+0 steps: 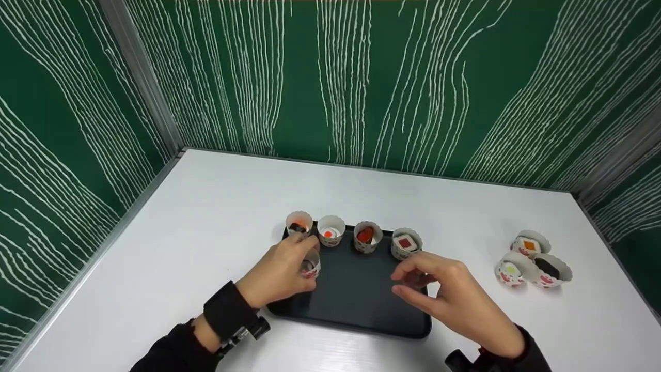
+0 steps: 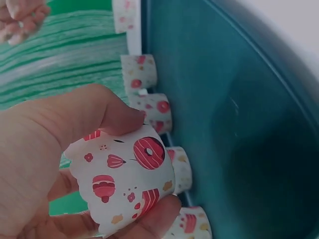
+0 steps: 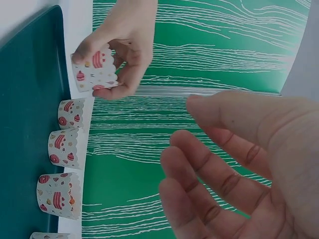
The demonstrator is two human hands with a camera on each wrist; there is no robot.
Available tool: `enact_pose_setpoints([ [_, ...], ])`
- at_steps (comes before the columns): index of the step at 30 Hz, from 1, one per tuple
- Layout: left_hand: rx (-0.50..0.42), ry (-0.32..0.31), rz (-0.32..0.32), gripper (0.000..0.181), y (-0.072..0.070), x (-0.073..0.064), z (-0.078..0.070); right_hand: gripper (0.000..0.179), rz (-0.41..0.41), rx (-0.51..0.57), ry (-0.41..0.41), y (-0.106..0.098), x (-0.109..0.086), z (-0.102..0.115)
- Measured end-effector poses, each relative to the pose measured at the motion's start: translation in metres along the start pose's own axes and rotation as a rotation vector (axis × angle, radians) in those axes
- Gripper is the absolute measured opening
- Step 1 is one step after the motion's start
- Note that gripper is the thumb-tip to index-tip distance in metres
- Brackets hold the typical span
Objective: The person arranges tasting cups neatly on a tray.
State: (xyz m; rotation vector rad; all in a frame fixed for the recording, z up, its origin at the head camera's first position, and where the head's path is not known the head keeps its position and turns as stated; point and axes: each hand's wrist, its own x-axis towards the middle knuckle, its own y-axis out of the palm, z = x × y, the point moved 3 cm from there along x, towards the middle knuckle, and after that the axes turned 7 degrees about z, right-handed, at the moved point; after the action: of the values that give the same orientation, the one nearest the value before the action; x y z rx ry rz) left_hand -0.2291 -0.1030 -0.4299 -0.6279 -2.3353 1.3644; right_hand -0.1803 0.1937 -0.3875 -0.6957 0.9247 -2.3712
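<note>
While the L hand (image 1: 281,269) pinches a small cup (image 1: 310,268) by the L side of the dark tray (image 1: 356,294) in the head view, the R hand (image 1: 441,284) hangs nr the tray's R edge, fingers bent, holding nothing. Can't tell if the held cup's base touches the tray. Four more cups (image 1: 367,248) stand in a row along the far edge, w/ sushi-like bits (image 1: 365,235) inside; three others (image 1: 550,281) sit together on the white table (image 1: 222,222), well to the R.

L wrist view: digits press opposite sides of the printed wall, below the scalloped rim (image 2: 88,191). Looks like thin paper: prob. v. light, fairly stiff, not too slippery, but easily crushed. Best hold = lower sides nr the base, gently; keep level or contents may tip.

R wrist view: R thumb & fingers apart, nothing between; L pinch on cup shows again.
</note>
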Motion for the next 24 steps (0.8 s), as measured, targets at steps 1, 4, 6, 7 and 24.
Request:
enact_pose_setpoints([
  [1,0.008,-0.005,-0.001,0.057,0.0,0.0,0.001,0.02,-0.002,-0.003,-0.004,0.0,0.0,0.0],
  [4,0.024,-0.019,-0.01,0.058,0.002,0.001,0.006,0.02,-0.004,-0.004,-0.003,0.0,0.0,-0.001],
  [6,0.033,-0.023,-0.019,0.056,0.004,0.002,0.008,0.02,-0.004,-0.004,0.001,0.0,0.0,-0.001],
  [7,0.037,-0.024,-0.024,0.055,0.004,0.002,0.01,0.02,-0.003,-0.004,0.003,0.0,0.0,-0.001],
  [24,0.038,-0.073,-0.003,0.052,0.014,0.005,0.03,0.018,0.016,0.005,0.015,0.001,0.0,-0.003],
])
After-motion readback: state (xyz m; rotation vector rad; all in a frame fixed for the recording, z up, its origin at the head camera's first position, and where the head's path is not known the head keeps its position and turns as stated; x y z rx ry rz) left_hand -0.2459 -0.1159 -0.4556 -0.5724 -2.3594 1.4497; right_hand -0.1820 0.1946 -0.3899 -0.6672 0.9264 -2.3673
